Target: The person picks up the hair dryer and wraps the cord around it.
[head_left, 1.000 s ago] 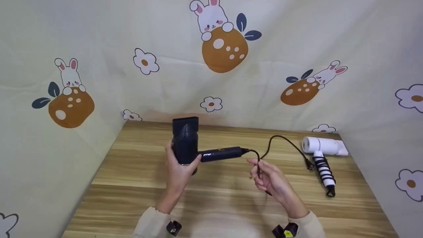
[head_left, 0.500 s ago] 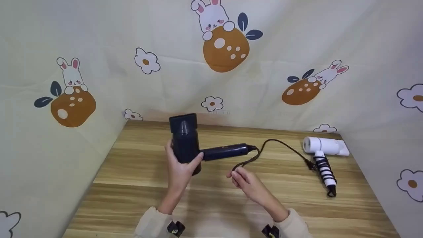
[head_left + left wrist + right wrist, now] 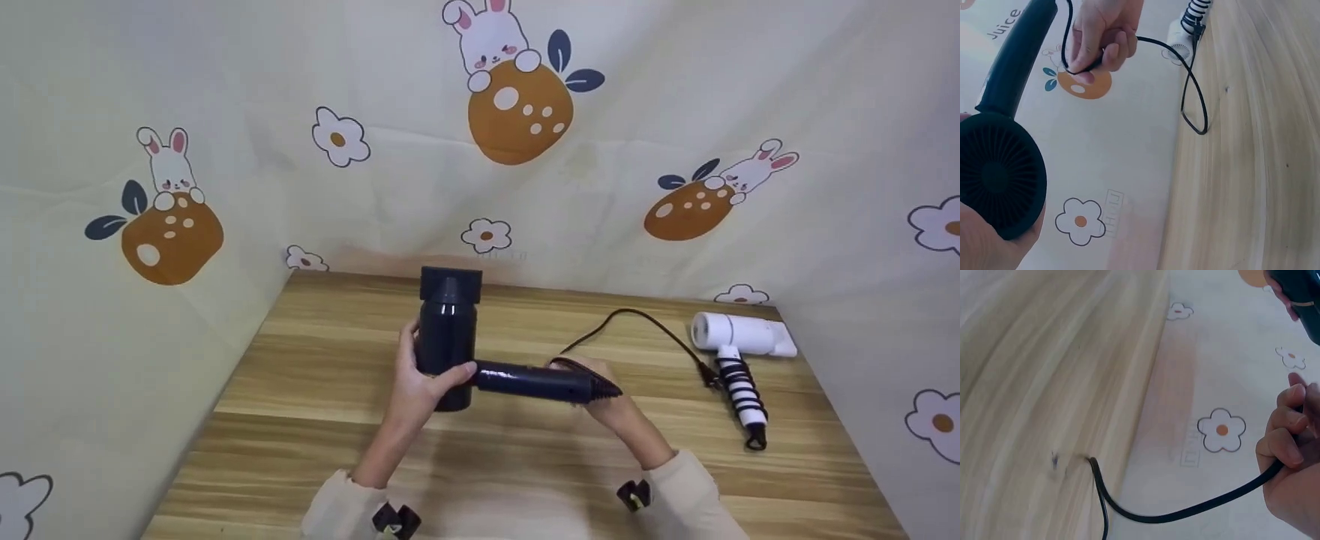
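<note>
Cord (image 3: 637,330) runs from the end of the dark hair dryer (image 3: 480,352), held above the middle of the table (image 3: 300,390). The left hand (image 3: 420,386) is wrapped round the dryer's barrel; the right hand (image 3: 600,390) pinches the cord in curled fingers just behind the handle tip. Winding would likely go best with the barrel held steady, the cord kept taut and each turn laid snug beside the last, with the trailing plug watched. The head view alone shows the white hair dryer (image 3: 739,349) lying at the table's right, its own cord coiled round the handle. The left wrist view shows the dark dryer's rear grille (image 3: 996,174) and the cord looped through the right fingers (image 3: 1098,42). The right wrist view shows the cord (image 3: 1185,512) sagging onto the table.
</note>
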Motion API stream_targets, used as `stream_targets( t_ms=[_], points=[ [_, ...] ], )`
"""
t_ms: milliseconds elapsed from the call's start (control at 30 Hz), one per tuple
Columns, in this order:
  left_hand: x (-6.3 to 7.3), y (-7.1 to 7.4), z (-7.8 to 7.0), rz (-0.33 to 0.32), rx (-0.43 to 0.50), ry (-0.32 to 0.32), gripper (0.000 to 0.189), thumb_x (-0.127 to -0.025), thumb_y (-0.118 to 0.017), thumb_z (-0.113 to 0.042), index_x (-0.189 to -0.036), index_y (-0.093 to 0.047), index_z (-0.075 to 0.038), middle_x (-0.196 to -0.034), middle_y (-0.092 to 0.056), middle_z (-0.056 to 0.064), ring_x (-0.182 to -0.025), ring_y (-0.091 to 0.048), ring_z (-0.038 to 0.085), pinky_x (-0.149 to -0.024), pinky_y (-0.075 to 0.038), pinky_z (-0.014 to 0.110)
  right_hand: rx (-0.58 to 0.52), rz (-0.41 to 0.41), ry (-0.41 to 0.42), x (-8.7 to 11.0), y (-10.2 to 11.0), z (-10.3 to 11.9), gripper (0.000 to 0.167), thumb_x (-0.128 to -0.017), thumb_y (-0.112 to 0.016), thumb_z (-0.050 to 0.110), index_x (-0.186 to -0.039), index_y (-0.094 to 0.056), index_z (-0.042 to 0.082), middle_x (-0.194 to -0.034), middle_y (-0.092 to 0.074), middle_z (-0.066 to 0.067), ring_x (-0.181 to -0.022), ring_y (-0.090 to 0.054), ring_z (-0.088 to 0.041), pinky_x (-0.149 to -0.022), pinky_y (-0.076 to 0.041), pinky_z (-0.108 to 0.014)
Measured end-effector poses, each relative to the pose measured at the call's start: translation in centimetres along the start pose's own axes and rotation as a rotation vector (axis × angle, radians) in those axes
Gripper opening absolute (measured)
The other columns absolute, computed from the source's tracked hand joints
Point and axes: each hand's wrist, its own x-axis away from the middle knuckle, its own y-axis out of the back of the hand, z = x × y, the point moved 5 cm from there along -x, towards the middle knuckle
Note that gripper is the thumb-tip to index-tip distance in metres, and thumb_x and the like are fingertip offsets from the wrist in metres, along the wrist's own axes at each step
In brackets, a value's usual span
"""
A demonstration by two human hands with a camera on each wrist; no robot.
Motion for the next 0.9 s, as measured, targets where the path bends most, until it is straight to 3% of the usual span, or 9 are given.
stream_targets(
  t_ms=[133,233,333,433,567,733,833,900],
  points=[
    [-0.1,-0.2,0.5,0.069,-0.028,0.036,0.081,-0.068,-0.079,-0.013,-0.136,-0.034,-0.016,-0.113,-0.054,0.016,-0.099,-0.054,0.024,-0.089,-0.044,0.039,-0.033,0.042,0.035,-0.4,0.8,-1.7,0.009,-0.086,-0.06,-0.001,-0.083,-0.069,-0.001,-0.067,-0.065,-0.012,-0.062,-0.054,0.002,-0.055,-0.047,-0.018],
    [-0.2,-0.4,0.9,0.116,-0.056,0.048,0.083,-0.067,-0.079,-0.014,-0.137,-0.033,-0.013,-0.115,-0.054,0.017,-0.098,-0.055,0.024,-0.089,-0.043,0.038,-0.001,0.129,-0.023,-0.6,1.4,-2.3,0.01,-0.086,-0.063,0.005,-0.082,-0.071,0.001,-0.063,-0.064,-0.01,-0.055,-0.052,-0.003,-0.051,-0.045,-0.018],
    [-0.3,-0.5,1.0,0.131,-0.087,0.035,0.084,-0.066,-0.08,-0.014,-0.136,-0.034,-0.013,-0.115,-0.053,0.016,-0.097,-0.055,0.024,-0.088,-0.043,0.038,0.106,0.221,-0.03,-0.9,1.9,-1.7,0.015,-0.089,-0.061,0.014,-0.084,-0.073,0.006,-0.072,-0.07,-0.006,-0.059,-0.059,-0.006,-0.055,-0.048,-0.019],
    [-0.3,-0.7,1.0,0.124,-0.144,0.01,0.083,-0.065,-0.082,-0.017,-0.134,-0.036,-0.016,-0.112,-0.054,0.015,-0.094,-0.056,0.023,-0.086,-0.044,0.038,0.276,0.248,0.029,-1.2,2.3,-0.6,0.013,-0.088,-0.063,0.018,-0.084,-0.074,0.011,-0.078,-0.072,-0.001,-0.065,-0.063,-0.007,-0.058,-0.05,-0.022],
    [-0.2,-1.0,1.0,0.091,-0.247,-0.026,0.083,-0.063,-0.084,-0.021,-0.132,-0.038,-0.02,-0.11,-0.057,0.012,-0.092,-0.057,0.022,-0.085,-0.045,0.039,0.543,0.222,0.121,-1.3,2.3,1.2,0.008,-0.084,-0.067,0.018,-0.079,-0.071,0.013,-0.073,-0.07,0.003,-0.061,-0.062,-0.007,-0.055,-0.049,-0.023],
    [0.0,-1.1,0.7,-0.004,-0.384,-0.094,0.085,-0.062,-0.084,-0.023,-0.133,-0.039,-0.019,-0.107,-0.06,0.011,-0.089,-0.058,0.022,-0.08,-0.047,0.039,0.771,0.147,0.136,-1.1,2.0,3.4,0.01,-0.083,-0.069,0.016,-0.077,-0.062,0.012,-0.068,-0.061,0.003,-0.053,-0.054,-0.01,-0.045,-0.039,-0.022],
    [0.0,-0.9,0.7,-0.072,-0.438,-0.107,0.087,-0.062,-0.084,-0.024,-0.134,-0.037,-0.017,-0.107,-0.06,0.012,-0.089,-0.058,0.023,-0.079,-0.048,0.04,0.815,0.082,0.09,-0.9,2.2,4.5,0.014,-0.082,-0.068,0.01,-0.076,-0.055,0.01,-0.066,-0.055,0.002,-0.049,-0.048,-0.011,-0.042,-0.034,-0.023],
    [0.1,-0.6,0.9,-0.111,-0.427,-0.089,0.088,-0.062,-0.084,-0.024,-0.135,-0.035,-0.015,-0.11,-0.06,0.013,-0.09,-0.059,0.024,-0.08,-0.048,0.041,0.748,0.073,0.007,-0.8,2.4,4.9,0.013,-0.08,-0.065,0.007,-0.075,-0.053,0.009,-0.066,-0.052,0.003,-0.048,-0.044,-0.01,-0.042,-0.033,-0.022]
  ],
)
